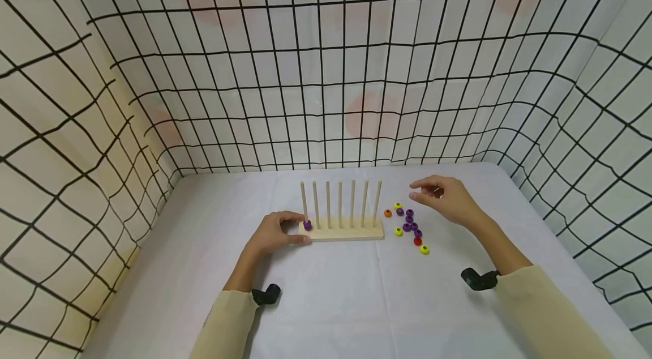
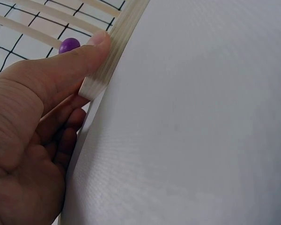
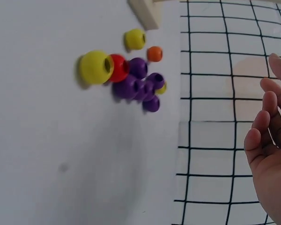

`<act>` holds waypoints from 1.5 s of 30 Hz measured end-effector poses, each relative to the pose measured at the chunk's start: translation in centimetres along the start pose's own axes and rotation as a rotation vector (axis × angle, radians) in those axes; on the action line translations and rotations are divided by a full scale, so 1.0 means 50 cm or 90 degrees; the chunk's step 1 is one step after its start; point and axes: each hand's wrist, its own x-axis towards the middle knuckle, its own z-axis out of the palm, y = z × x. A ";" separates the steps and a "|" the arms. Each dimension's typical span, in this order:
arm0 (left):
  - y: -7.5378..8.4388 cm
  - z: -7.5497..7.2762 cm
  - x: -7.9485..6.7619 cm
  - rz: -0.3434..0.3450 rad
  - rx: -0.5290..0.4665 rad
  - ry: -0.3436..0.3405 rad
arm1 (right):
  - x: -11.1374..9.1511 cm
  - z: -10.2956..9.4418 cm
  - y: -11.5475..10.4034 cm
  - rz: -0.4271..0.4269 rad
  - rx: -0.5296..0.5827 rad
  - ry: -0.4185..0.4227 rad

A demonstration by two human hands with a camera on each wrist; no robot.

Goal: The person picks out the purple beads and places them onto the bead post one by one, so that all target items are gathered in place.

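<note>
Where my left fingers grip: my left hand (image 1: 272, 231) pinches the wooden base (image 1: 351, 234) at its left end, thumb (image 2: 84, 58) against the near edge.
Right fingers: loosely curved, thumb and forefinger apart, nothing visible between them; my right hand (image 1: 450, 200) hangs near the loose beads, touching none.
Leftmost peg: one purple bead (image 1: 308, 225) sits low on this upright stick (image 1: 304, 200); the other six are bare.
Loose beads: purple ones (image 1: 407, 227) huddle on the white cloth (image 1: 331, 302), right of the base, with yellow, orange and red among or beside them.
Good pinch: I judge a bead's sides the best hold, leaving its hole clear; neighbours in the huddle could roll.
Good threading: lowering it straight over the tip should serve, with my left pinch firm so the base doesn't slide.
</note>
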 end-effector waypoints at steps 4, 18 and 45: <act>-0.002 0.001 0.000 0.001 0.003 0.003 | -0.012 0.012 0.032 0.025 -0.005 -0.013; 0.000 0.000 0.000 0.000 0.000 0.000 | -0.051 0.056 0.107 0.035 0.004 -0.038; 0.001 -0.002 -0.001 0.012 0.001 0.002 | -0.085 0.094 0.143 0.044 -0.002 -0.096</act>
